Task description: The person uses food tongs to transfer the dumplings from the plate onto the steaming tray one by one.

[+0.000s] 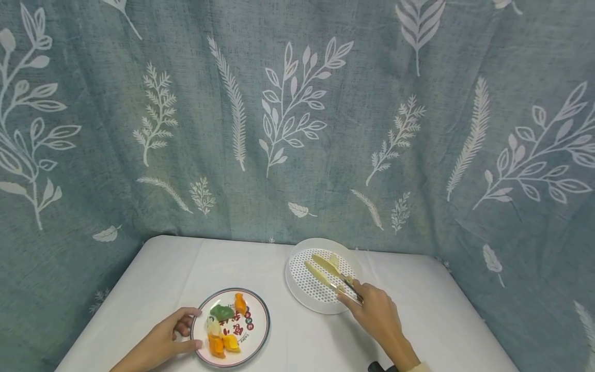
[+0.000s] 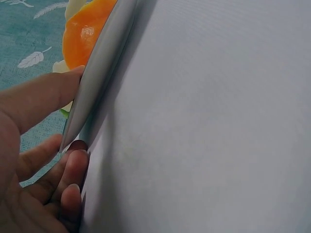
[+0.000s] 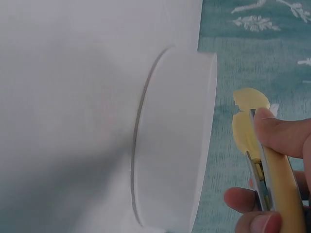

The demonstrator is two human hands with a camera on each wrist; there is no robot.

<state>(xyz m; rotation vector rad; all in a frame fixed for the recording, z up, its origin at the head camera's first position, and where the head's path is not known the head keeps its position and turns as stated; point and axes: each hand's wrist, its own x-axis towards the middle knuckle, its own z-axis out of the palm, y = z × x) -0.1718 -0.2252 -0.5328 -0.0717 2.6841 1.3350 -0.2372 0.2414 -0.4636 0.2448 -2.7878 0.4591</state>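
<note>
A worktop (image 1: 288, 351) draped in smooth white cloth stands against a teal, linen-textured curtain (image 1: 297, 119) printed with white leaves and fern sprigs, which hangs in soft folds behind and to both sides. Near the front left sits a round plate (image 1: 258, 330) with a dark rim and red lettering, carrying glossy pieces of food: a green piece (image 1: 222, 311), a pale piece and several orange pieces (image 1: 223, 345). The person's left hand (image 1: 160, 341) holds the plate's left edge, thumb on the rim and fingers curled beneath it, as the left wrist view shows close up. Further back and to the right lies a white round tray (image 1: 297, 289) with a raised wall and a perforated, dotted floor. The right hand (image 1: 378, 315) pinches a pair of tongs (image 1: 331, 274), thumb on top and fingers below; the tongs have pale yellow, flat, spatula-shaped tips and a metal spring at the handle. Their tips lie over the tray's dotted floor, slightly apart, with nothing visibly between them.
</note>
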